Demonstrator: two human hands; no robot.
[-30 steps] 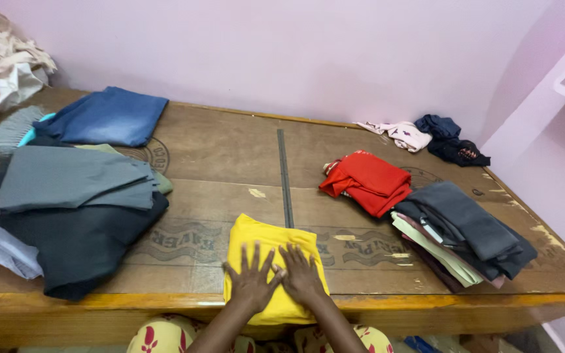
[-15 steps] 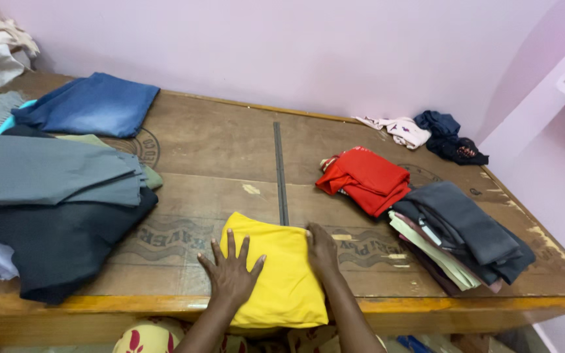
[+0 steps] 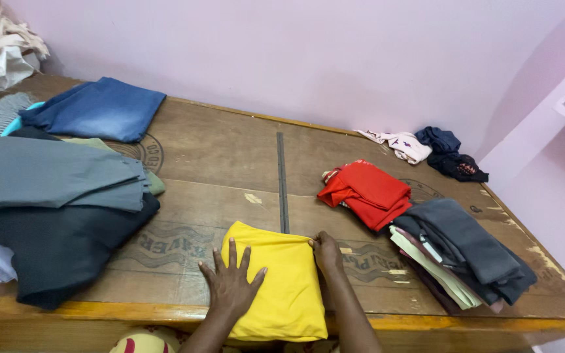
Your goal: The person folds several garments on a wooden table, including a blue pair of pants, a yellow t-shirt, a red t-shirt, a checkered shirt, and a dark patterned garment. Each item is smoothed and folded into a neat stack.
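Both forearms are bare from where they enter the head view at the bottom edge up to the wrists; no sleeve, cuff, watch, bangle or ring shows on them. The left hand (image 3: 231,282) is bare, with five fingers visible and short, plain nails. The right hand (image 3: 327,253) is also bare and ungloved; its fingertips are mostly hidden, so the nails there cannot be made out. At the very bottom of the view, to the left of the left forearm, a small patch of the person's garment (image 3: 142,342) shows: pale yellow cloth with a dark red printed motif, too little of it visible to tell what kind of clothing it is.
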